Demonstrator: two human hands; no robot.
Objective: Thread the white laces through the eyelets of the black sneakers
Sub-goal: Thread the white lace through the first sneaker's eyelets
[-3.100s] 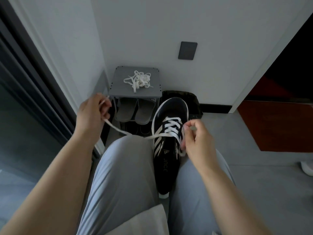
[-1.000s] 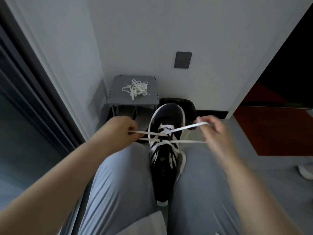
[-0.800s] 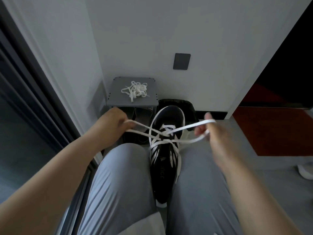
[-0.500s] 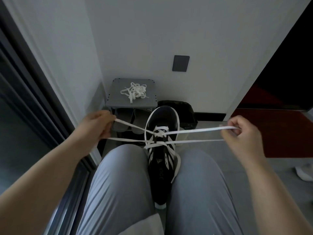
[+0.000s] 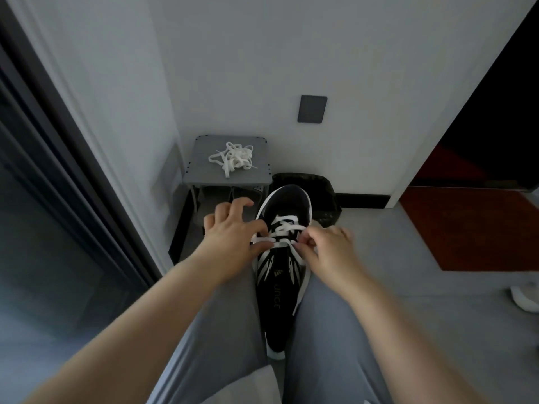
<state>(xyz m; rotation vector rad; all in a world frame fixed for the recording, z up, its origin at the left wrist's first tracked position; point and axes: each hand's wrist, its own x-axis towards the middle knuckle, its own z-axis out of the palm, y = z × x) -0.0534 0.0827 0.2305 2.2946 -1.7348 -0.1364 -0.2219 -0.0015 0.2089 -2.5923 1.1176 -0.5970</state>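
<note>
Now the black sneaker (image 5: 284, 205) lies wedged between the person's knees (image 5: 227, 310), long axis running straight away, toe toward the wall (image 5: 262, 68). Both grips flank the laced rows — the left hand (image 5: 230, 240) pinches the white lace (image 5: 284, 228) at the shoe's left edge, other fingers splayed; the right hand (image 5: 329, 252) curls round it opposite. The next crossing likely falls just nearer the person.

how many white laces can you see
2. One lace is threaded in the black sneaker between the knees, pinched by the left hand and right hand; one tangled lace lies on the grey rack. The tangle may hide more.
</note>
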